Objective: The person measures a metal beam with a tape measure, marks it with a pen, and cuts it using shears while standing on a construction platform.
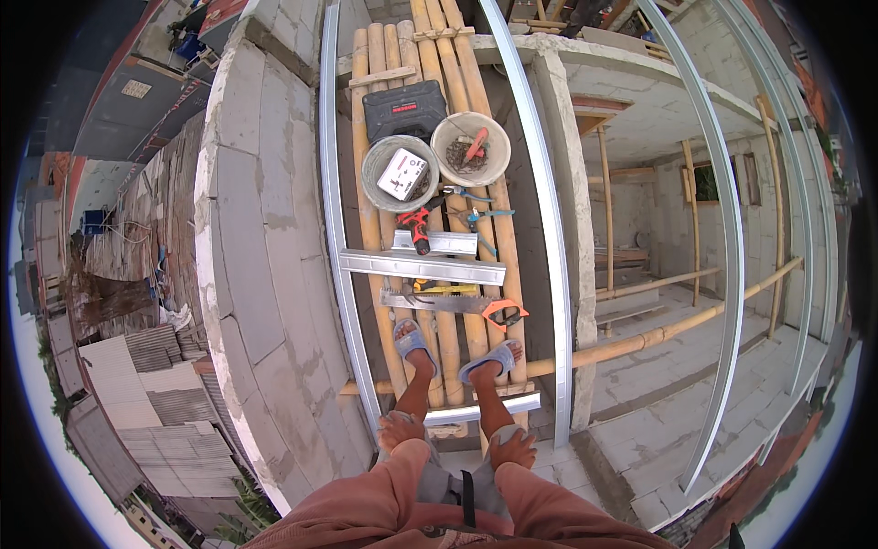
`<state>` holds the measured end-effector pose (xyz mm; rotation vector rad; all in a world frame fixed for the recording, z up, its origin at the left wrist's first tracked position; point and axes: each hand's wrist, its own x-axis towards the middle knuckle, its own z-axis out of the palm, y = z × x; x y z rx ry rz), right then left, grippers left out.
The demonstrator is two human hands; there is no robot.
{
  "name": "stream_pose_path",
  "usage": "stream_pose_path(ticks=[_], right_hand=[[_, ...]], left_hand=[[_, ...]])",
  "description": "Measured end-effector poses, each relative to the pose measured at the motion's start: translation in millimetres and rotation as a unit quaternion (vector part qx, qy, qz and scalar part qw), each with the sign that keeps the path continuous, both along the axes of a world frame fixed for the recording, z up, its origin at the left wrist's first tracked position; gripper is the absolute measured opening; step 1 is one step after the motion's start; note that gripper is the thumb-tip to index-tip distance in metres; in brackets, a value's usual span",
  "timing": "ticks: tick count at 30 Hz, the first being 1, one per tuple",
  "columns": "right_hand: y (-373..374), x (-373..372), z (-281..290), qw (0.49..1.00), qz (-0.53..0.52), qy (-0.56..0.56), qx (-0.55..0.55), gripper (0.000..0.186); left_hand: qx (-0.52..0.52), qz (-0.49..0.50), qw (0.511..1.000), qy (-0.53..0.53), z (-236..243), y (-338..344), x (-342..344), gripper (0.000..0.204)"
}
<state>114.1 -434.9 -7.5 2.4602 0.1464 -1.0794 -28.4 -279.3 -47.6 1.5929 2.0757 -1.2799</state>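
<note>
My left hand [401, 430] lies over my left knee and my right hand [513, 448] over my right knee, both with nothing held and fingers spread on the knees. Beyond my sandalled feet, a hand saw [434, 300] with an orange handle lies across bamboo poles [448, 348]. Past it are a yellow-handled tool [446, 287], a long metal channel [421, 266] and a shorter channel piece [444, 242]. Farther off lie a red and black cordless drill [415, 225], pliers [466, 193] and blue-handled snips [477, 218].
Two buckets stand beyond the tools: the left bucket [369, 181] bears a white box [401, 175], the right bucket [502, 151] holds a red-handled tool. Behind is a black case [402, 108]. Long metal channels [546, 229] flank the bamboo; a block wall [261, 220] rises left, open drops beyond.
</note>
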Motion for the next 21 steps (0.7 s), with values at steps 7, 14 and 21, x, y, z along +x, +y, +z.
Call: stream_pose_path(ticks=[7, 14, 21], right_hand=[[0.5, -1.8, -0.1, 1.000, -0.003, -0.009, 0.005, 0.070], [1.2, -3.8, -0.3, 1.000, 0.011, -0.013, -0.002, 0.070], [2.8, -2.2, 1.0, 1.000, 0.011, -0.005, -0.005, 0.069]], left_hand=[[0.018, 0.000, 1.000, -0.001, 1.8, -0.7, 1.9, 0.054], [0.009, 0.024, 1.000, -0.011, 4.7, 2.7, 3.2, 0.051], [0.022, 0.024, 0.999, -0.016, 1.4, -0.4, 1.4, 0.052]])
